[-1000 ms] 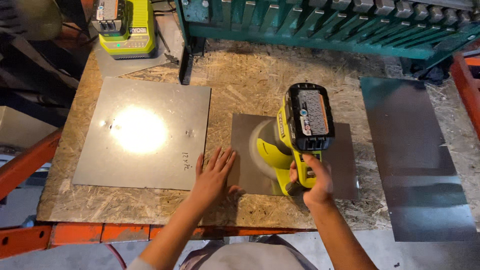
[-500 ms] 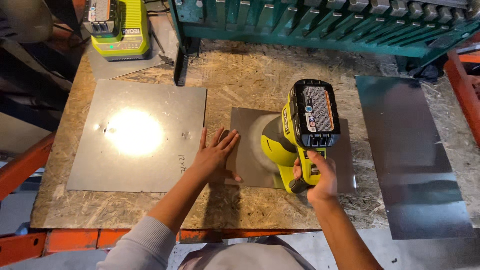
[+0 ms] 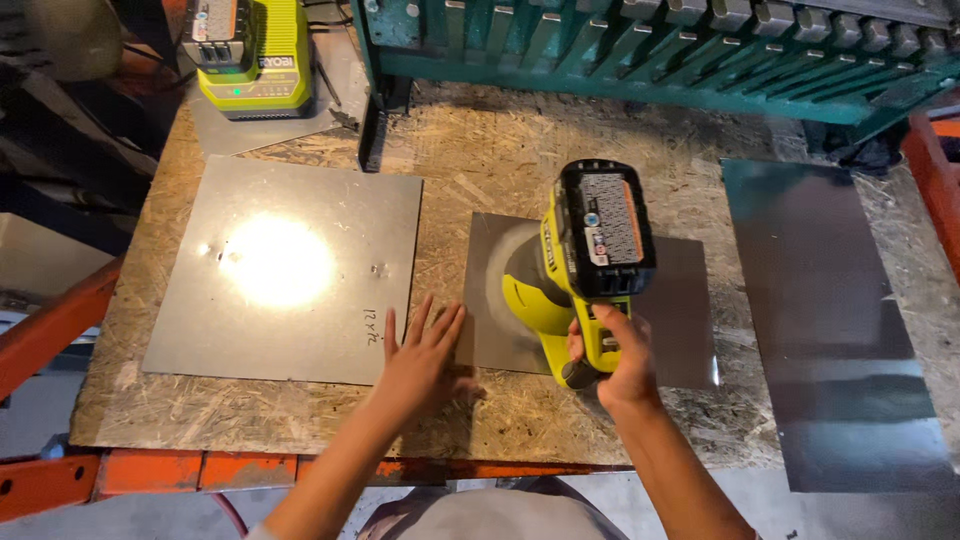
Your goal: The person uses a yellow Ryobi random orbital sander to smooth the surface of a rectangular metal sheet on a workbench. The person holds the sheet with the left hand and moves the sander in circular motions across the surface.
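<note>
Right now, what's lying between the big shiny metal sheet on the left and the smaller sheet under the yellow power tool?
In the head view, a strip of bare chipboard bench top separates the large sheet from the small sheet; the left hand lies flat across its near end.

Warm overhead light burns a white glare spot on the large square grey metal sheet (image 3: 285, 270) at nine o'clock. The long steel sheet (image 3: 835, 320) at three o'clock reflects softly. The upper-left corner is dim; focus is sharp, edges slightly bowed.
</note>
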